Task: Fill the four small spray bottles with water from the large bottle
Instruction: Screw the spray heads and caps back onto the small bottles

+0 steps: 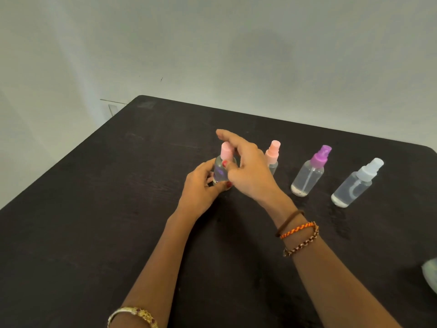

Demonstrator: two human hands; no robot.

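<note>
Table: a dark table (118,185) stands against a pale wall (212,43); every place below is given relative to the bottle in the left hand.
Held bottle: a small clear spray bottle with a pink top (223,165) stands upright on the table, liquid visible inside.
Left hand: the left hand (201,185) wraps the lower body of this bottle, thumb and fingers curled round it, red nails showing on its front.
Right hand: the right hand (246,166) is over the pink top, coming from the right; the forefinger reaches out above the top, the other fingers bend loosely beside it. Whether they actually pinch the top I cannot tell.
Second pink bottle: another small bottle with a pink top (272,155) stands just right of the held one, partly hidden behind the right hand.
Purple bottle: a bottle with a purple top (309,171) stands further right, filled.
White bottle: a bottle with a white top (357,183) is farthest right, filled.
Wrists: thread bands (299,230) on the right wrist, a gold bangle (134,316) on the left forearm.
Edge object: a pale, blurred shape (430,273) lies at the far right, cut off by the frame.
</note>
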